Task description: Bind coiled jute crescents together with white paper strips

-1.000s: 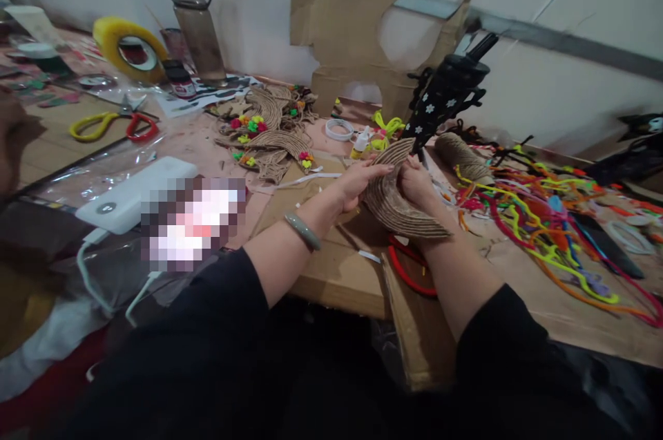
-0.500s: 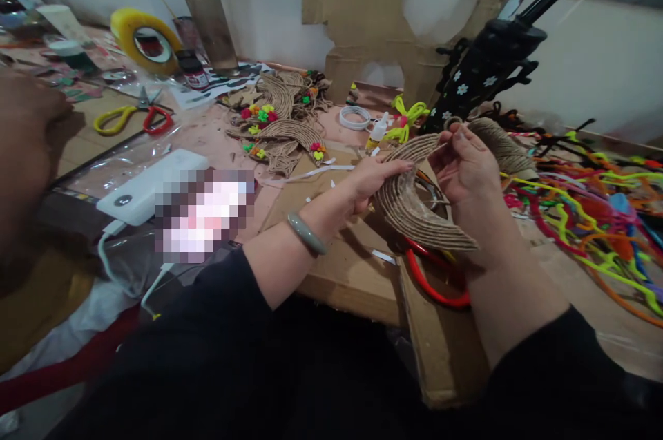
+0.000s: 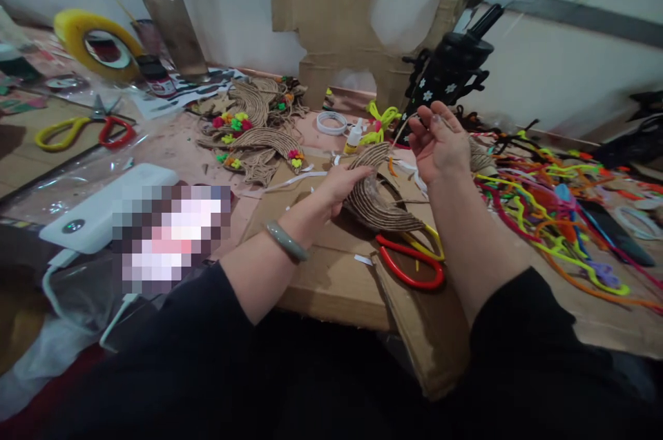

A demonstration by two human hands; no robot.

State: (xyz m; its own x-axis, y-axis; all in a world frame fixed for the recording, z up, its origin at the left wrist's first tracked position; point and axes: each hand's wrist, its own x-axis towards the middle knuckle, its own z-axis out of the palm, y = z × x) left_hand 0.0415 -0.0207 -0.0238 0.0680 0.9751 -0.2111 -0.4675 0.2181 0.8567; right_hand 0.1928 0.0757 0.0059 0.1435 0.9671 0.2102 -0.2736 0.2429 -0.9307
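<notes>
My left hand [image 3: 339,188] grips a crescent of coiled jute twine [image 3: 383,198] with the thumb on top, over the cardboard. A loose strand of jute twine [image 3: 401,135] rises from the crescent's upper tip to my right hand [image 3: 440,139], whose fingertips are pinched on it. Below the crescent lie scissors with red and yellow handles [image 3: 411,275], their blades hidden. A twine spool [image 3: 481,155] shows partly behind my right wrist. Left of the crescent, several finished twine crescents with small coloured flowers [image 3: 264,139] are piled up.
A cardboard sheet [image 3: 305,267] covers the table in front of me. A small glue bottle [image 3: 353,137] and a white tape roll [image 3: 331,123] stand behind it. Bright pipe cleaners [image 3: 559,233] spread at right. A power bank [image 3: 106,208] and more scissors [image 3: 85,129] are at left.
My right hand has drawn away from the crescent, so the strand now stretches between them. The crescent sits slightly lower over the scissors. The view has turned right, and another person's hand has left it.
</notes>
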